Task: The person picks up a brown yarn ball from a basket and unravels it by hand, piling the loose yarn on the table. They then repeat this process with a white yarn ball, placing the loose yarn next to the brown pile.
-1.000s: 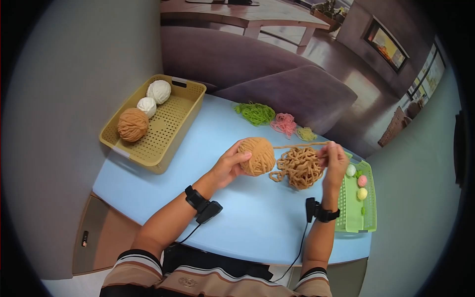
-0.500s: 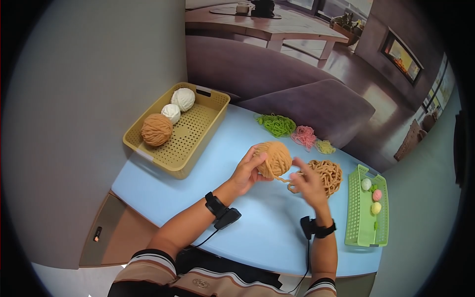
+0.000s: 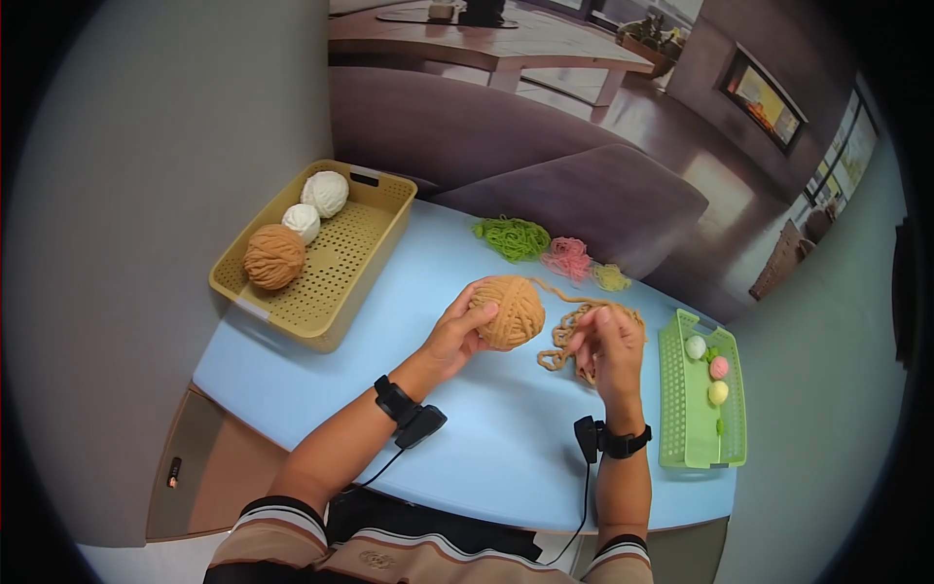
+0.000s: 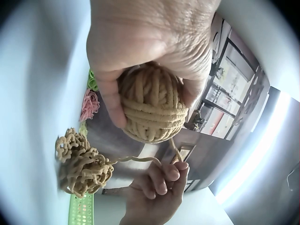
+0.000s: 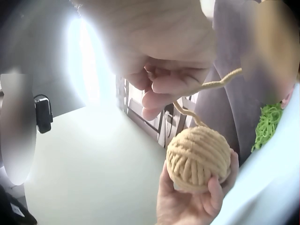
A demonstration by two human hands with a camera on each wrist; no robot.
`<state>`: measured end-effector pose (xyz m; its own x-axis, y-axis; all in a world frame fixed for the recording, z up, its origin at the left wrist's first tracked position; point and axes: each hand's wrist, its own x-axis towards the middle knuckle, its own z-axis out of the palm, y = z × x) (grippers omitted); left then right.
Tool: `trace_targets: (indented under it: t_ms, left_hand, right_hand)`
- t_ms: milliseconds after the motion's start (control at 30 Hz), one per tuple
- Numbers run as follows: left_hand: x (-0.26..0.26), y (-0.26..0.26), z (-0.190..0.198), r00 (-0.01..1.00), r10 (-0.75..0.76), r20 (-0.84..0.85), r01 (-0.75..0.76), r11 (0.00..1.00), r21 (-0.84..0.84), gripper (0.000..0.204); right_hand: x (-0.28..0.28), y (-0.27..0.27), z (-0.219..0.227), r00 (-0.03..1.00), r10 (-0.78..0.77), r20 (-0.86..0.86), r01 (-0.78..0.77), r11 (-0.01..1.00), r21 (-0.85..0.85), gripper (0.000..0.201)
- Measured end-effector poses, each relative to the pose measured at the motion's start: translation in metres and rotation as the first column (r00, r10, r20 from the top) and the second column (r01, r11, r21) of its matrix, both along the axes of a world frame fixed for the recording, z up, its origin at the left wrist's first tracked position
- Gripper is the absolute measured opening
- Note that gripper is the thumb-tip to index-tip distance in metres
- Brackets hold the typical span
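Head view is showing the left hand (image 3: 455, 334) curling round a tan yarn ball (image 3: 509, 311) above the blue table (image 3: 389, 282), while the right hand (image 3: 611, 347) is pinching its strand (image 4: 140, 159), partly hiding the loose tan yarn pile (image 3: 567, 336); glare is washing out the right wrist view

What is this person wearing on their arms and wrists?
Both forearms are bare. Each wrist carries a black band with a small black camera block: one on the left wrist, one on the right wrist. A thin black cable trails from each back toward the body. Short sleeves are striped tan, white and dark. The left hand and right hand are gloveless.
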<state>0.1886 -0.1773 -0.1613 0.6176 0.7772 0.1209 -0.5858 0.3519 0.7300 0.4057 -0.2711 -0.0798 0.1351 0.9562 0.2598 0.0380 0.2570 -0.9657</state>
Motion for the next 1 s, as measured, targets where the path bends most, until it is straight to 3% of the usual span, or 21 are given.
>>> trace_targets:
  t_ms: [100, 233, 333, 533, 567, 633, 733, 800, 833, 867, 933, 1000]
  left_hand:
    - [0.001, -0.004, 0.002, 0.999, -0.040, 0.027, 0.040, 0.999, -0.001, 0.067]
    - [0.000, -0.007, 0.007, 0.996, -0.051, 0.072, 0.051, 0.999, -0.001, 0.068]
    - [0.000, -0.006, 0.008, 0.994, -0.062, 0.095, 0.063, 0.998, -0.014, 0.069]
    - [-0.003, -0.003, 0.008, 0.994, -0.059, 0.091, 0.061, 0.998, -0.022, 0.077]
    - [-0.005, 0.000, 0.008, 0.996, -0.057, 0.074, 0.057, 0.998, -0.003, 0.077]
    - [-0.005, 0.001, 0.006, 0.997, -0.042, 0.057, 0.042, 0.999, 0.001, 0.077]
    - [-0.002, 0.001, 0.002, 0.999, -0.012, 0.051, 0.013, 0.999, -0.033, 0.074]
    - [0.001, -0.001, 0.001, 0.999, -0.008, 0.036, 0.009, 0.999, -0.032, 0.073]
    - [0.001, -0.003, 0.002, 0.999, -0.006, 0.040, 0.008, 0.999, -0.048, 0.072]
    - [0.000, -0.005, 0.003, 0.999, -0.011, 0.046, 0.014, 0.998, -0.061, 0.072]
    - [0.000, -0.007, 0.006, 0.998, -0.025, 0.062, 0.030, 0.997, -0.076, 0.072]
    - [-0.001, -0.008, 0.008, 0.997, -0.020, 0.080, 0.027, 0.996, -0.081, 0.072]
  right_hand:
    - [0.022, 0.001, 0.012, 0.977, -0.193, -0.087, 0.202, 0.972, 0.117, 0.034]
    - [0.070, 0.006, 0.010, 0.887, -0.448, 0.111, 0.435, 0.892, 0.118, 0.036]
    - [0.102, 0.013, -0.009, 0.883, -0.443, 0.155, 0.444, 0.895, 0.027, 0.035]
    - [0.123, 0.026, -0.037, 0.674, -0.550, 0.494, 0.606, 0.793, 0.056, 0.029]
    - [0.127, 0.025, -0.037, 0.516, -0.641, 0.568, 0.633, 0.732, 0.251, 0.029]
    - [0.131, 0.025, -0.037, 0.163, -0.794, 0.585, 0.545, 0.567, 0.617, 0.033]
    - [0.079, 0.017, -0.007, 0.444, -0.743, 0.501, 0.517, 0.669, 0.534, 0.042]
    - [0.041, 0.013, -0.004, 0.729, -0.377, 0.571, 0.328, 0.925, 0.192, 0.054]
    - [0.024, 0.013, -0.011, 0.826, -0.168, 0.538, 0.172, 0.984, 0.045, 0.061]
    - [0.009, 0.013, -0.019, 0.881, 0.039, 0.471, 0.004, 0.996, -0.089, 0.068]
    - [-0.018, 0.011, -0.027, 0.779, 0.162, 0.606, -0.080, 0.984, -0.160, 0.072]
    - [-0.030, 0.012, -0.037, 0.775, 0.127, 0.619, -0.063, 0.990, -0.125, 0.076]
